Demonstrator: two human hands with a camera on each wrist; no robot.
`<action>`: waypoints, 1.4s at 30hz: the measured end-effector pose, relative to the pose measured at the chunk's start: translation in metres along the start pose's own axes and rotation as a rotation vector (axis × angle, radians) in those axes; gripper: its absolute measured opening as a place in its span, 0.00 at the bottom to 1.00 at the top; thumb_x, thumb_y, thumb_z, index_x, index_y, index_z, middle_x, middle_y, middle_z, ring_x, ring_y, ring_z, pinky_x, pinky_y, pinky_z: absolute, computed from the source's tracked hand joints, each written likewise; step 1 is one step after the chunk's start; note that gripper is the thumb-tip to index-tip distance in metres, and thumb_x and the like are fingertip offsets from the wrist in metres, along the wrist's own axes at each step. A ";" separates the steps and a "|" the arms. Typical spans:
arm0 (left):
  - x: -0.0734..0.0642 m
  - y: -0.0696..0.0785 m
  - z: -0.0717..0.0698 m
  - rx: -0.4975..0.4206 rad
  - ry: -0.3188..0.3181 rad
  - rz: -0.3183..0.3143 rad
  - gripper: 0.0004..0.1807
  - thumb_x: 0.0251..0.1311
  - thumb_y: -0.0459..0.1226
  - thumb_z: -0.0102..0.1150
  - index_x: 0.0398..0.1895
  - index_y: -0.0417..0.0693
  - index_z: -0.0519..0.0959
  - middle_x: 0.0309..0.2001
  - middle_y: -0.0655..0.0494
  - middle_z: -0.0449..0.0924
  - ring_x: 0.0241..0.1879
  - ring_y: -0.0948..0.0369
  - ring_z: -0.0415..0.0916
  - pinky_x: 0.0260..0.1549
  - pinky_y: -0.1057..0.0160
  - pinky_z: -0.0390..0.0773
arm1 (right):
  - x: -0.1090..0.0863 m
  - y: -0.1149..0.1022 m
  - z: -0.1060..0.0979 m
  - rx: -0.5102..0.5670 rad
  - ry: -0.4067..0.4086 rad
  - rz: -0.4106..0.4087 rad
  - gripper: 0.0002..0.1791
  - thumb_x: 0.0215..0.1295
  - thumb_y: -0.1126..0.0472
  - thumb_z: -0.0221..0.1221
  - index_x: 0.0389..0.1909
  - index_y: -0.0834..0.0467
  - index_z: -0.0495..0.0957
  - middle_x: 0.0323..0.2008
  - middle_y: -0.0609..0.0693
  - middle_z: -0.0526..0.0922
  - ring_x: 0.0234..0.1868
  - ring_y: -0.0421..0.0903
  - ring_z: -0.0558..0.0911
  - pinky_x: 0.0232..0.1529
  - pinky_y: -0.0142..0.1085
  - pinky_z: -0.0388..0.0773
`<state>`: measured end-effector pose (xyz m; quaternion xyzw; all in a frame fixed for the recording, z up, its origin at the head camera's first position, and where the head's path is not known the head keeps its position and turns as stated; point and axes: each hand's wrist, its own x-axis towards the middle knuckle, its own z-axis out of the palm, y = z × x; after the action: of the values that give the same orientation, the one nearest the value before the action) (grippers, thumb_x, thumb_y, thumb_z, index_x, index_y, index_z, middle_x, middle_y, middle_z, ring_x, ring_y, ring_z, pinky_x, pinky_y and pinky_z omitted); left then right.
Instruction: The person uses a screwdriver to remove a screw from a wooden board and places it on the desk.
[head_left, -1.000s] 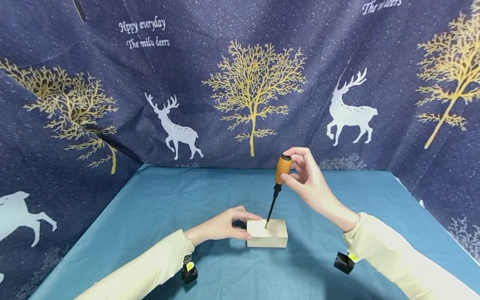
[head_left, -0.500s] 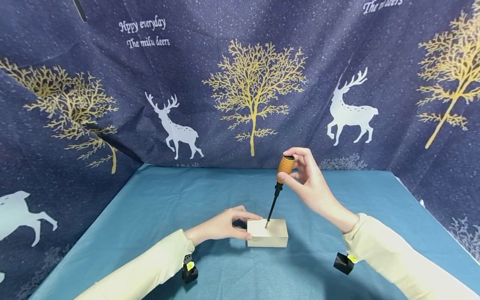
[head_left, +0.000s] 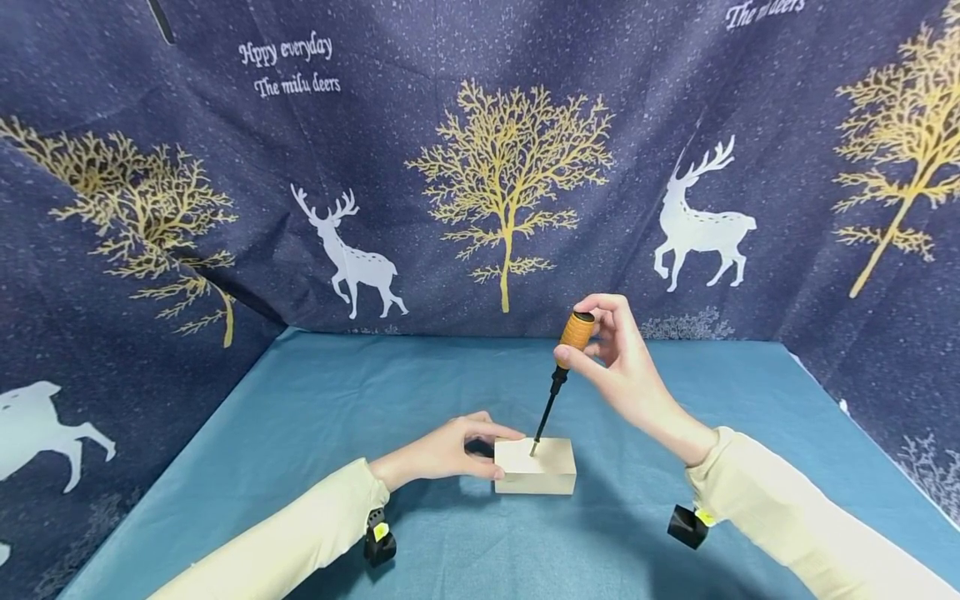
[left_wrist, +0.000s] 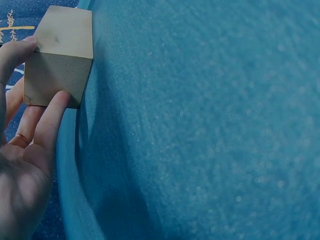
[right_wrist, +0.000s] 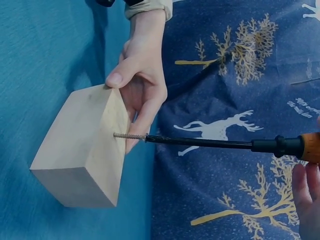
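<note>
A pale wooden block [head_left: 551,468] lies on the blue cloth, and my left hand [head_left: 444,450] grips its left end between thumb and fingers. From the block's upper face sticks a threaded screw [right_wrist: 130,136], part of its shank showing. The tip of a screwdriver [head_left: 547,410] with a black shaft meets the screw's head. My right hand [head_left: 622,367] holds the orange handle [right_wrist: 311,148] by thumb and fingertips, the tool leaning to the right. In the left wrist view, thumb and fingers of the left hand [left_wrist: 30,165] touch the block [left_wrist: 57,77].
Blue cloth [head_left: 337,392] covers the table around the block. Behind it hangs a dark blue curtain [head_left: 450,50] printed with deer and golden trees. A black wrist camera [head_left: 379,546] sits under the left sleeve, another black camera [head_left: 687,527] under the right.
The screwdriver's handle has tipped slightly to the right, and the right hand's fingers have shifted with it. Its tip stays at the screw; the left hand and block keep their place.
</note>
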<state>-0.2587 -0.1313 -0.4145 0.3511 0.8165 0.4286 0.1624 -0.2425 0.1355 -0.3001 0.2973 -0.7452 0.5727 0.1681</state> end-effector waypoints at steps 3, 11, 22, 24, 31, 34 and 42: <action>0.000 0.001 0.000 -0.001 0.001 -0.009 0.28 0.58 0.42 0.69 0.64 0.62 0.77 0.45 0.56 0.75 0.49 0.63 0.74 0.53 0.61 0.78 | 0.001 0.001 0.000 0.083 -0.026 -0.033 0.26 0.66 0.73 0.58 0.61 0.62 0.59 0.47 0.49 0.76 0.46 0.38 0.81 0.46 0.27 0.80; 0.000 0.002 0.000 0.010 0.004 -0.011 0.29 0.58 0.42 0.70 0.64 0.62 0.77 0.46 0.56 0.75 0.48 0.66 0.73 0.53 0.63 0.77 | 0.000 0.000 -0.002 0.129 -0.038 -0.026 0.25 0.67 0.76 0.52 0.62 0.63 0.57 0.54 0.48 0.72 0.52 0.38 0.80 0.49 0.29 0.82; 0.000 0.002 0.000 0.006 -0.002 -0.008 0.28 0.59 0.43 0.69 0.64 0.63 0.76 0.46 0.57 0.76 0.49 0.64 0.73 0.52 0.63 0.77 | 0.001 0.002 -0.003 0.137 -0.036 -0.015 0.28 0.65 0.78 0.54 0.63 0.60 0.59 0.50 0.52 0.75 0.49 0.38 0.81 0.47 0.29 0.82; 0.000 0.001 0.000 0.002 -0.006 -0.015 0.28 0.59 0.43 0.69 0.65 0.64 0.76 0.46 0.57 0.76 0.49 0.64 0.73 0.52 0.62 0.78 | 0.001 0.002 -0.004 0.156 -0.040 -0.009 0.28 0.64 0.79 0.53 0.63 0.60 0.59 0.52 0.51 0.75 0.51 0.37 0.81 0.49 0.28 0.82; 0.000 0.000 -0.001 -0.003 -0.003 -0.013 0.28 0.59 0.43 0.69 0.64 0.64 0.76 0.45 0.56 0.75 0.49 0.62 0.73 0.52 0.63 0.77 | -0.001 0.003 -0.008 0.029 -0.044 0.025 0.32 0.65 0.71 0.61 0.67 0.58 0.59 0.46 0.47 0.76 0.45 0.38 0.81 0.41 0.30 0.82; 0.001 0.000 -0.001 0.001 0.000 -0.012 0.28 0.58 0.43 0.69 0.64 0.64 0.77 0.44 0.56 0.75 0.49 0.61 0.73 0.53 0.63 0.77 | -0.001 0.003 -0.009 0.030 -0.036 0.023 0.32 0.65 0.71 0.61 0.66 0.57 0.60 0.44 0.46 0.78 0.44 0.38 0.81 0.40 0.30 0.81; 0.001 0.001 0.000 0.003 0.003 -0.014 0.28 0.58 0.43 0.70 0.64 0.64 0.77 0.44 0.57 0.75 0.49 0.62 0.73 0.52 0.63 0.77 | -0.001 0.005 -0.013 0.084 -0.054 0.009 0.30 0.66 0.73 0.58 0.66 0.57 0.60 0.49 0.42 0.81 0.51 0.39 0.82 0.44 0.30 0.83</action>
<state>-0.2592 -0.1307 -0.4137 0.3452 0.8197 0.4267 0.1637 -0.2458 0.1495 -0.3007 0.3159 -0.7263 0.5960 0.1327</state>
